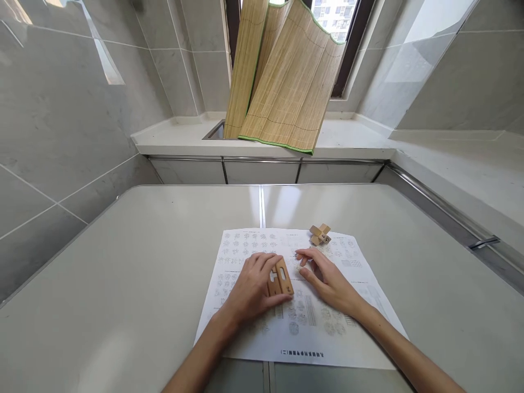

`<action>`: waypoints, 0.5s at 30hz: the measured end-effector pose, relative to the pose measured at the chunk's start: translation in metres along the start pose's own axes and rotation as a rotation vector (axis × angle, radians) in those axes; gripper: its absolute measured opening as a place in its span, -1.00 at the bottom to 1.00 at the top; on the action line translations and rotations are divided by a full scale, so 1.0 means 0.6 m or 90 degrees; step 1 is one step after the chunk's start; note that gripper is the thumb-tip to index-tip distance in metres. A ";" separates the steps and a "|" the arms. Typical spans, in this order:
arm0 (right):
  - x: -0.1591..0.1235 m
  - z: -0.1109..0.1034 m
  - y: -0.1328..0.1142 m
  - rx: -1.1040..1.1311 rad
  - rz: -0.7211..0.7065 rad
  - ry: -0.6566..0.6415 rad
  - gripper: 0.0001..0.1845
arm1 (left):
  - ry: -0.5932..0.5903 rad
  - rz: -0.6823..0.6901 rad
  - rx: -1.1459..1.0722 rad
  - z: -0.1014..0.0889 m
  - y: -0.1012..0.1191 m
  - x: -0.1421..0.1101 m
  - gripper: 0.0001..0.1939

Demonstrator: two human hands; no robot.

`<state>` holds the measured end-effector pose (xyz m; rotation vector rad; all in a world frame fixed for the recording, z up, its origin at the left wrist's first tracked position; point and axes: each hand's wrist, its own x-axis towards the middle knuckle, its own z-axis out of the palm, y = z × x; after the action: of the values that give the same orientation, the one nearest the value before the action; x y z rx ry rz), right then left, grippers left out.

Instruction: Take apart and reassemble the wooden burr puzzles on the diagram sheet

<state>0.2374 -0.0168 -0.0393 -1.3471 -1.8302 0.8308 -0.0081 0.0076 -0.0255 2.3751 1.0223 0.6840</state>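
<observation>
Pale tabletop (102, 273) surrounds the printed sheet (295, 341); over it, my left hand (257, 278) pinches wooden pieces (288, 282), my right hand (327, 277) loosely spread.

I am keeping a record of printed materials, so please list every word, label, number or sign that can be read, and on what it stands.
"(二)": seemingly, upside down, in the paper sheet's heading; the rest is too blurred.
Sheet's other print: too small to read.
Dark marks on the crossed wooden block and wooden pieces: perhaps digits, too small to tell.
</observation>
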 end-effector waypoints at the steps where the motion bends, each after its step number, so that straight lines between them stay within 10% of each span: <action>1: 0.000 0.000 0.000 -0.001 0.003 0.001 -0.64 | 0.018 -0.023 0.011 -0.004 -0.008 0.000 -0.19; 15: -0.005 0.001 -0.008 -0.008 -0.017 -0.013 -0.68 | 0.145 -0.238 0.123 -0.082 -0.130 0.027 -0.33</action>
<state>0.2347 -0.0209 -0.0361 -1.3240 -1.8677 0.8243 -0.0693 0.0784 -0.0294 2.2010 1.6445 0.7517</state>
